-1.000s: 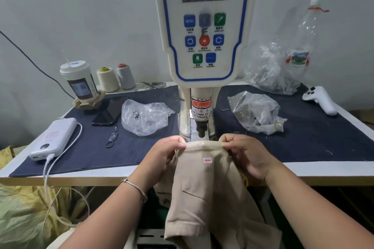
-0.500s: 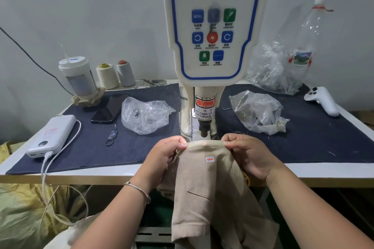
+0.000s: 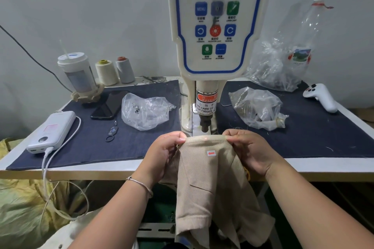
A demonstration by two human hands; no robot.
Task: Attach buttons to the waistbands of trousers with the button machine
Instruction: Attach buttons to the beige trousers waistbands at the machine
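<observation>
Beige trousers (image 3: 210, 184) hang over the table's front edge, their waistband stretched flat just below the punch head (image 3: 204, 125) of the white servo button machine (image 3: 217, 26). My left hand (image 3: 164, 153) pinches the waistband's left end and my right hand (image 3: 249, 151) pinches its right end. A red laser dot sits on the waistband's top edge, under the punch. A small white sticker with a red arrow (image 3: 211, 153) is on the fabric below it.
Dark cloth (image 3: 121, 147) covers the table. Left of the machine lie a plastic bag (image 3: 144, 111), phone (image 3: 107, 105), power bank (image 3: 51, 131), key ring, cup (image 3: 78, 75) and two thread cones. Right: two plastic bags (image 3: 259, 109), a bottle (image 3: 305, 42), a white controller (image 3: 321, 97).
The view has shifted slightly, so the machine sits further right and higher in frame. Both hands still hold the waistband under the punch, nudged a little forward.
</observation>
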